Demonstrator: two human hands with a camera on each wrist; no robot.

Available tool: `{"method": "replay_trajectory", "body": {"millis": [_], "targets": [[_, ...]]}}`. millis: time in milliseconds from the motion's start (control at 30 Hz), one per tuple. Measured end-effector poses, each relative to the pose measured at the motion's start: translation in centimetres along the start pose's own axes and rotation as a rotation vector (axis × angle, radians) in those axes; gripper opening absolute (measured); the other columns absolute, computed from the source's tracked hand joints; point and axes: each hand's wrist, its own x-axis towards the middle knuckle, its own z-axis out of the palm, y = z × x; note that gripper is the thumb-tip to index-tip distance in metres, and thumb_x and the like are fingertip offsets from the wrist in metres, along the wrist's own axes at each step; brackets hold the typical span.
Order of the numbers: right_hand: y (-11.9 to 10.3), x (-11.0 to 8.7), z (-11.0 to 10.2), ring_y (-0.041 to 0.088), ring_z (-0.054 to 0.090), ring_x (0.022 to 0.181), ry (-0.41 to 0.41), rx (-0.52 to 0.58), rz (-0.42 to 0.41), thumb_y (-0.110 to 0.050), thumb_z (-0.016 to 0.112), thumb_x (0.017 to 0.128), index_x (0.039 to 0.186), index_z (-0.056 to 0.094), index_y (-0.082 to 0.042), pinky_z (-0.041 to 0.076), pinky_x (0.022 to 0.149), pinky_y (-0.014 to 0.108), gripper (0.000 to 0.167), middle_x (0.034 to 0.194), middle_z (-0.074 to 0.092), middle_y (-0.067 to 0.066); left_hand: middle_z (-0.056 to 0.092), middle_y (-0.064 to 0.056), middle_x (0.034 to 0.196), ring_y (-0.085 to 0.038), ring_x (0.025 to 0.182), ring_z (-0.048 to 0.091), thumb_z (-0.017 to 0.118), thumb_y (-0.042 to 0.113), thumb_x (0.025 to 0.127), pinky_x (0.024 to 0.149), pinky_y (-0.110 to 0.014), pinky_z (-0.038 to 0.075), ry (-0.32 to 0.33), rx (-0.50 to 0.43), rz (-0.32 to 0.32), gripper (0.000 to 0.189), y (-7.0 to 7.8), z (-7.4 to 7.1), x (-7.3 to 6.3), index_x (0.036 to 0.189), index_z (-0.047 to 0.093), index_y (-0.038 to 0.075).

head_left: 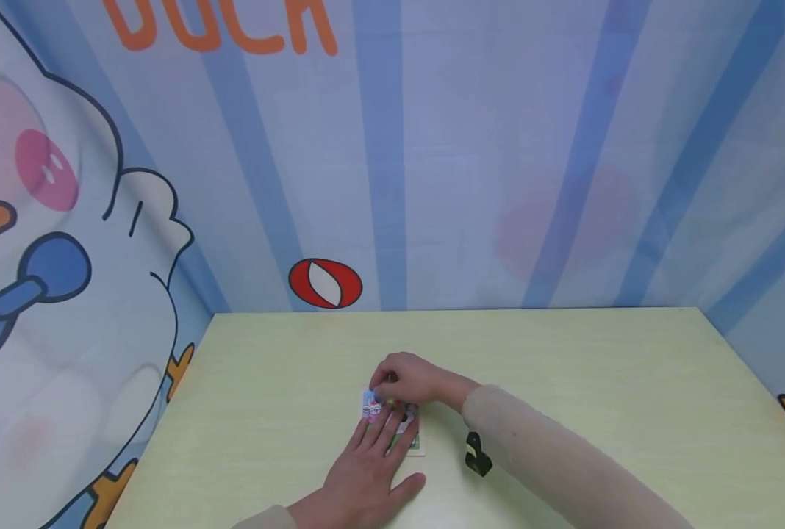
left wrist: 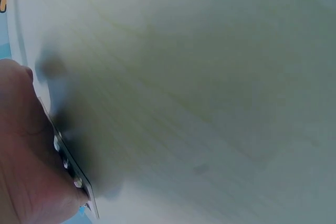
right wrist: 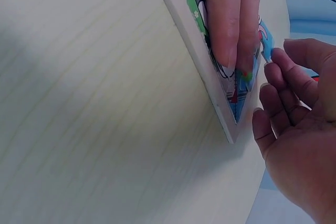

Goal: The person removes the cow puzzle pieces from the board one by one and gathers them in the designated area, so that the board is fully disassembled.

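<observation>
A small jigsaw puzzle [right wrist: 184, 30] with a pale border and a colourful cartoon picture lies on the table. My left hand [head_left: 370, 470] rests on it with straight fingers spread across the picture, covering much of it. The left wrist view catches only part of that hand [left wrist: 31, 156] and the puzzle's thin edge [left wrist: 73, 166]. At the puzzle's far edge, my right hand [head_left: 411, 378] pinches a light-blue puzzle piece [right wrist: 266, 38] between thumb and fingertips. That piece sits tilted up from the picture, just beyond the left fingertips.
The pale wooden table [head_left: 287, 367] ends at a blue striped backdrop [head_left: 459, 162] with cartoon ducks. A small black device [head_left: 477, 455] is beside the right sleeve [head_left: 551, 448].
</observation>
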Motion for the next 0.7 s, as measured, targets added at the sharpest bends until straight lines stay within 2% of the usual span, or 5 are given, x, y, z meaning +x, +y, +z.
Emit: {"method": "replay_trajectory", "body": {"millis": [100, 233, 367, 500, 700], "targets": [[0.1, 0.0, 0.0, 0.011, 0.059, 0.089, 0.003, 0.013, -0.001, -0.014, 0.068, 0.103, 0.110, 0.078, -0.010, 0.052, 0.087, 0.033, 0.012, 0.100, 0.068, -0.003, 0.021, -0.012, 0.178, -0.033, 0.164, 0.018, 0.031, 0.062, 0.112, 0.128, -0.059, 0.022, -0.008, 0.007, -0.003, 0.075, -0.1, 0.1, 0.0, 0.170, 0.032, 0.014], [0.0, 0.1, 0.3, 0.010, 0.061, 0.079, 0.002, 0.063, 0.004, -0.013, 0.071, 0.103, 0.108, 0.075, -0.011, 0.053, 0.080, 0.029, 0.007, 0.093, 0.067, -0.005, 0.020, -0.011, 0.178, -0.031, 0.165, 0.017, 0.029, 0.064, 0.112, 0.129, -0.057, 0.021, -0.009, 0.026, -0.006, 0.076, -0.2, 0.4, 0.0, 0.170, 0.031, 0.015], [-0.1, 0.1, 0.4, 0.008, 0.061, 0.069, 0.015, 0.087, 0.005, -0.014, 0.072, 0.103, 0.104, 0.072, -0.011, 0.054, 0.072, 0.026, 0.003, 0.087, 0.068, -0.007, 0.022, -0.012, 0.177, -0.032, 0.164, 0.019, 0.031, 0.063, 0.112, 0.129, -0.057, 0.023, 0.026, 0.047, 0.011, 0.076, -0.3, 0.7, 0.2, 0.169, 0.033, 0.014], [-0.3, 0.0, 0.3, 0.006, 0.060, 0.072, 0.052, 0.069, -0.008, -0.014, 0.072, 0.103, 0.100, 0.073, -0.011, 0.053, 0.074, 0.026, 0.004, 0.086, 0.069, -0.008, 0.022, -0.012, 0.177, -0.032, 0.164, 0.020, 0.033, 0.063, 0.112, 0.128, -0.057, 0.025, 0.049, 0.055, 0.023, 0.075, -0.5, 1.0, 0.2, 0.169, 0.034, 0.014], [-0.2, -0.3, -0.7, 0.004, 0.060, 0.079, 0.106, 0.023, -0.025, -0.014, 0.073, 0.102, 0.098, 0.076, -0.014, 0.052, 0.077, 0.026, 0.005, 0.088, 0.071, -0.009, 0.019, -0.010, 0.179, -0.032, 0.165, 0.016, 0.033, 0.066, 0.110, 0.128, -0.059, 0.024, -0.004, 0.005, 0.003, 0.078, -0.8, 1.4, 0.4, 0.169, 0.033, 0.016]]}}
